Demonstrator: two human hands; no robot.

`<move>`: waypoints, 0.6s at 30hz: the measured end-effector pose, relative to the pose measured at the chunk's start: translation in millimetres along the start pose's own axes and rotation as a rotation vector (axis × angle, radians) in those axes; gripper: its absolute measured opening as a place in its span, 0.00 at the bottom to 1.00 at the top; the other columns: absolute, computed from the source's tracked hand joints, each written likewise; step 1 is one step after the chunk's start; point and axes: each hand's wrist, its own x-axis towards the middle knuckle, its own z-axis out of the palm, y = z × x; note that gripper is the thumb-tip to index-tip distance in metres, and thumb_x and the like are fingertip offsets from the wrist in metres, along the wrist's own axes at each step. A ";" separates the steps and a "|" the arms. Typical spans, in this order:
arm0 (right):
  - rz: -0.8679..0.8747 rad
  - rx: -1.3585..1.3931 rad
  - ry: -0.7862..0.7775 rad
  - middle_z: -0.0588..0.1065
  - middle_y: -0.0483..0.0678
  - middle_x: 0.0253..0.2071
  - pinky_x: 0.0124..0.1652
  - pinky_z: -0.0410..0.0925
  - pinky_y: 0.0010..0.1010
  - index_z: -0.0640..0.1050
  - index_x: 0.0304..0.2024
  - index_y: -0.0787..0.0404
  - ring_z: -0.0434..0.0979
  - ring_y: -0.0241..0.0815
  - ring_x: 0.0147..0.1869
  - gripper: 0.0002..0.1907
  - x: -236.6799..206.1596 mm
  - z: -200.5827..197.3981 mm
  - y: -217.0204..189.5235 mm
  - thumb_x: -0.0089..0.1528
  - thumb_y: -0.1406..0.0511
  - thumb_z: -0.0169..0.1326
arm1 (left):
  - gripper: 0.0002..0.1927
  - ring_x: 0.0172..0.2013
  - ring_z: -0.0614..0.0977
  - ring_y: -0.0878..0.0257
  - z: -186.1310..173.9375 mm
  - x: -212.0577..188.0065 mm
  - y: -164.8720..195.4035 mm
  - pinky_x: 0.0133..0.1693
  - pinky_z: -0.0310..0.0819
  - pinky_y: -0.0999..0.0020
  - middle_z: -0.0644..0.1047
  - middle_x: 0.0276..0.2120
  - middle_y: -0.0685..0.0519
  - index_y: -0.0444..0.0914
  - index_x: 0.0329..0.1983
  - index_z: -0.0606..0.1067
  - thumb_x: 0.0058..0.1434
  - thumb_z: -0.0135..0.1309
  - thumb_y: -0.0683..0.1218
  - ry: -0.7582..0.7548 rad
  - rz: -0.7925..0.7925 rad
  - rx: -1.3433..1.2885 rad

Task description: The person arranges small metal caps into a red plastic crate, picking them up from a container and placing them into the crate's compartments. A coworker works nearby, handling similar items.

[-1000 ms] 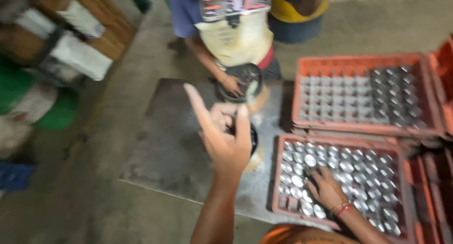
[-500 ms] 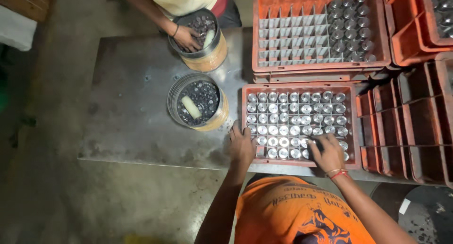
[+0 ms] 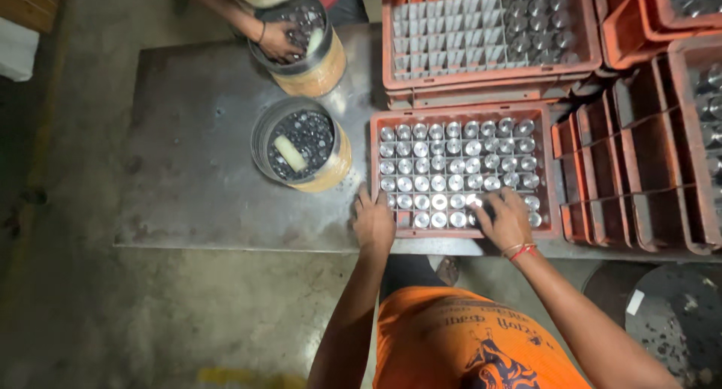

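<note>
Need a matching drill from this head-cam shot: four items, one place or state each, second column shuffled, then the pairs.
Items
1. left hand
2. right hand
3. near round tin
4. far red crate

Places or states
A. left cells bare, right cells hold metal cylinders
B. on the steel table, a pale stick lying on its dark small parts
C. fingers on the near crate's left front corner
D. fingers down among the cylinders in the near crate's front rows

Pairs: 1-C, 2-D, 3-B, 4-A
</note>
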 end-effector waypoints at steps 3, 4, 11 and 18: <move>-0.102 0.059 -0.059 0.76 0.56 0.37 0.46 0.67 0.49 0.80 0.35 0.62 0.74 0.60 0.44 0.15 21.4 13.1 -9.9 0.58 0.57 0.62 | 0.22 0.61 0.69 0.43 2.7 20.9 1.3 0.53 0.69 0.41 0.65 0.63 0.42 0.46 0.58 0.74 0.59 0.57 0.48 -0.005 -0.030 -0.012; -0.103 0.087 -0.102 0.77 0.56 0.36 0.45 0.67 0.49 0.81 0.35 0.61 0.74 0.59 0.43 0.15 35.7 21.3 -15.4 0.56 0.56 0.62 | 0.23 0.61 0.69 0.43 2.5 30.1 2.2 0.54 0.70 0.43 0.65 0.63 0.41 0.45 0.57 0.74 0.57 0.58 0.48 0.049 0.001 0.000; 0.061 -0.039 -0.266 0.76 0.54 0.35 0.46 0.69 0.45 0.82 0.34 0.59 0.76 0.56 0.44 0.19 132.6 76.1 -55.5 0.56 0.50 0.60 | 0.21 0.60 0.69 0.43 -19.2 99.2 8.6 0.54 0.67 0.44 0.66 0.61 0.43 0.45 0.57 0.75 0.60 0.57 0.49 0.088 0.055 -0.019; -0.064 -0.120 -0.327 0.74 0.52 0.39 0.46 0.66 0.48 0.84 0.39 0.54 0.74 0.55 0.48 0.18 123.6 81.7 -50.3 0.55 0.50 0.60 | 0.18 0.61 0.67 0.40 -33.9 97.8 -5.9 0.55 0.66 0.41 0.63 0.65 0.39 0.40 0.55 0.74 0.62 0.54 0.47 -0.040 0.135 -0.089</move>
